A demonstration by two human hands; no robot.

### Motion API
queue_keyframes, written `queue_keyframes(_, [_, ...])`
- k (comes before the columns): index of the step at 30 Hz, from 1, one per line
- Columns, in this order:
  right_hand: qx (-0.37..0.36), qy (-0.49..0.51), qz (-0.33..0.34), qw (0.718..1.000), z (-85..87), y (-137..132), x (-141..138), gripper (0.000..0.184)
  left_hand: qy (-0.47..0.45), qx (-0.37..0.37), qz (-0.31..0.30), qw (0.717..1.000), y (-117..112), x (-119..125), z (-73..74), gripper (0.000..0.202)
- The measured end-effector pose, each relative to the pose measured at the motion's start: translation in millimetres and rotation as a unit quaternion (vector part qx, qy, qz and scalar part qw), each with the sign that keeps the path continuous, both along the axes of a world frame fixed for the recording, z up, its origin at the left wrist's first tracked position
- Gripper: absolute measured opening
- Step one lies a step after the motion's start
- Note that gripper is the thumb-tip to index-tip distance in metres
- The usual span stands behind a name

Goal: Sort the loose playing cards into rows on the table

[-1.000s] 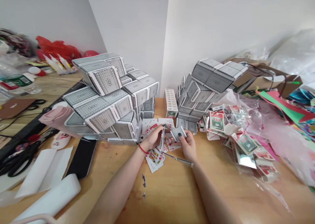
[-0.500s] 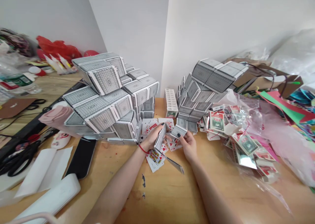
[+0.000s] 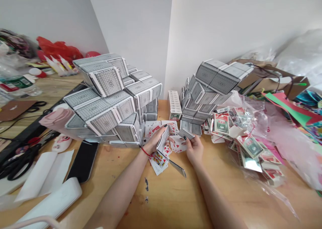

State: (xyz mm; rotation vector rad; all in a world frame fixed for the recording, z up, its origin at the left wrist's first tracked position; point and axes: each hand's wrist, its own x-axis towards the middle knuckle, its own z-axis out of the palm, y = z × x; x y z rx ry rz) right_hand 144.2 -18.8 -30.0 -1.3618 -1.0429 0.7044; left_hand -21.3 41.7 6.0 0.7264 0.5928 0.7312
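Note:
My left hand (image 3: 154, 142), with a red cord at the wrist, is closed on a small stack of grey-backed playing cards (image 3: 163, 141) held on edge. My right hand (image 3: 194, 148) pinches another small bunch of grey-backed cards (image 3: 185, 133) just to the right of it. Loose face-up cards (image 3: 158, 160) lie on the wooden table (image 3: 173, 195) under and around both hands. A single grey-backed card (image 3: 177, 167) lies slanted in front of them.
Two tall heaps of folded grey card boxes stand behind the hands, left (image 3: 108, 98) and right (image 3: 211, 88). Sealed card packs in plastic wrap (image 3: 241, 138) spread to the right. A black phone (image 3: 83, 162), scissors (image 3: 17, 163) and white paper (image 3: 45, 175) lie left.
The left hand's stack has tipped up onto its edge. The right hand has lowered and flattened its cards. The loose slanted card in front has slid slightly left.

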Motion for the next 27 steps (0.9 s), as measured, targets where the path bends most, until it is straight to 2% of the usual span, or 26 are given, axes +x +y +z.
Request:
queue_keyframes(6, [-0.018, -0.097, -0.009, 0.995, -1.6, -2.5, -1.2, 0.024, 0.010, -0.003, 0.010, 1.000, -1.9, 1.7, 4.4, 0.046])
queue_keyframes(12, [-0.013, -0.212, -0.040, 0.976, 1.7, -6.2, -2.5, 0.020, 0.007, 0.002, 0.005, 1.000, -1.4, 0.5, 3.2, 0.047])
queue_keyframes(27, [-0.039, -0.263, -0.044, 0.963, 3.2, -4.7, -3.3, 0.025, 0.034, 0.028, 0.011, 0.999, -1.3, 0.6, 4.4, 0.045])
